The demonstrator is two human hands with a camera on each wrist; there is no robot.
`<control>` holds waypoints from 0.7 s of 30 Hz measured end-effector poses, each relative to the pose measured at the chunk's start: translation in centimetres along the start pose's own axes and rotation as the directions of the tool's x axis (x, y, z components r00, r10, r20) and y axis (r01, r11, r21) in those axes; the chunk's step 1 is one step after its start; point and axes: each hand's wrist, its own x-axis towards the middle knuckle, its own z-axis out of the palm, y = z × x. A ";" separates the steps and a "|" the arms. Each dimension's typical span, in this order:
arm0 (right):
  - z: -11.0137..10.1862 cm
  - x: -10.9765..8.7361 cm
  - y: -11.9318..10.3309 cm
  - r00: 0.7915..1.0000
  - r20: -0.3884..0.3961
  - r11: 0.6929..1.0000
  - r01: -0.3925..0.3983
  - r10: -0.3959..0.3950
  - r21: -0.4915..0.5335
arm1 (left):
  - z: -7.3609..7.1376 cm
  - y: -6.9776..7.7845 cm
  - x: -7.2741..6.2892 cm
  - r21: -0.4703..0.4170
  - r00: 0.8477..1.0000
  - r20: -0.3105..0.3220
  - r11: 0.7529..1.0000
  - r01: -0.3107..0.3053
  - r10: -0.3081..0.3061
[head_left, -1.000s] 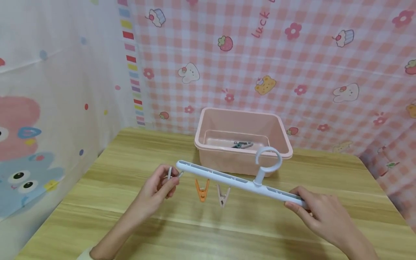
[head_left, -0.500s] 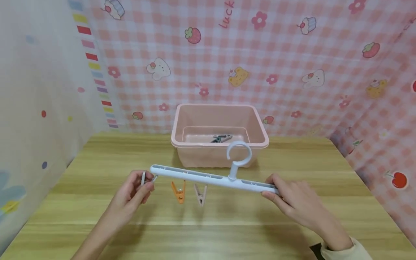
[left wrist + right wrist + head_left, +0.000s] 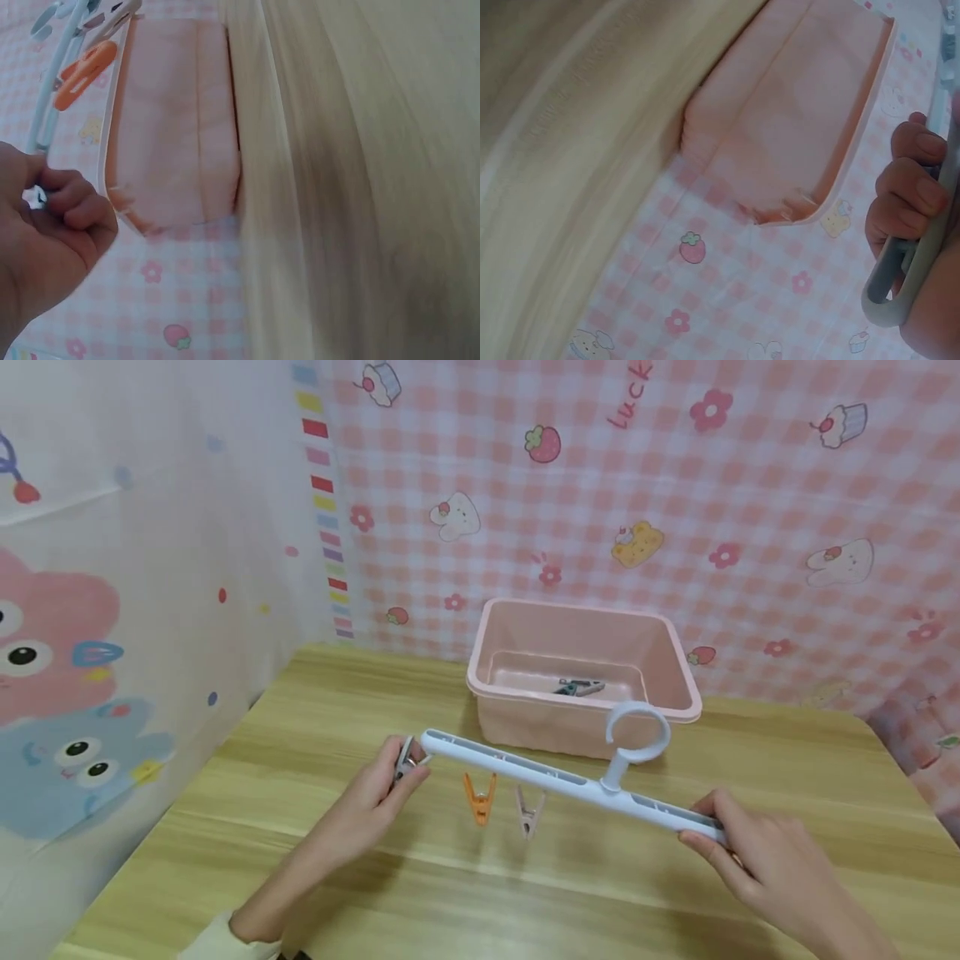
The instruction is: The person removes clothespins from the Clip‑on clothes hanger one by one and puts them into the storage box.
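Now we see the left hand [image 3: 378, 793] showing more of the pale grey plastic clip with a metal spring [image 3: 403, 763] than half a second ago, pinching it just beside the tip of the light blue plastic hanger with a curled hook [image 3: 517, 767]. So, we judge, that clip is near the bar but not fastened to it; whether they touch, we can't tell. At the far end the right hand [image 3: 765, 860] grips the hanger. Below the bar we still have the V-shaped orange plastic clip [image 3: 480, 806] and the pale pink plastic clip [image 3: 528, 818], while dark-and-grey clips [image 3: 579, 688] lie inside the pink plastic tub [image 3: 540, 720] behind. Over to the left wrist: curled fingers hide nearly all of the grey clip, and the orange one appears against the bar, where from the head we see a gap. The right wrist gives us the rounded, slotted hanger end [image 3: 889, 306] poking past the palm, hidden from the head camera.
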 end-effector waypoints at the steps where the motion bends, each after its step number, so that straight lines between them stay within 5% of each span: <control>1: 0.1 -0.2 0.1 1.000 -0.011 1.000 0.011 -0.011 0.006 | 0.1 0.0 0.0 -0.052 1.000 0.011 0.999 -0.008 0.009; 6: 0.2 -1.0 0.3 0.997 -0.056 0.998 0.053 -0.052 0.019 | 1.0 0.0 -0.2 -0.290 0.991 0.013 0.949 -0.122 0.131; 10: 0.3 -1.4 0.4 0.995 -0.072 0.998 0.067 -0.066 0.001 | 1.9 0.3 -0.3 -0.136 0.960 -0.156 0.958 -0.253 0.231; 13: 0.6 -1.6 0.3 0.994 -0.079 0.998 0.070 -0.070 0.003 | 2.3 0.3 -0.3 0.106 0.900 -0.284 0.944 -0.312 0.330; 17: 0.9 -1.6 0.1 0.996 -0.071 0.998 0.062 -0.060 0.030 | 2.6 -0.2 0.1 0.344 0.778 -0.367 0.851 -0.396 0.510; 21: 1.1 -1.6 -0.1 0.998 -0.046 0.998 0.047 -0.045 0.038 | 2.8 -0.6 0.4 0.459 0.699 -0.408 0.793 -0.400 0.588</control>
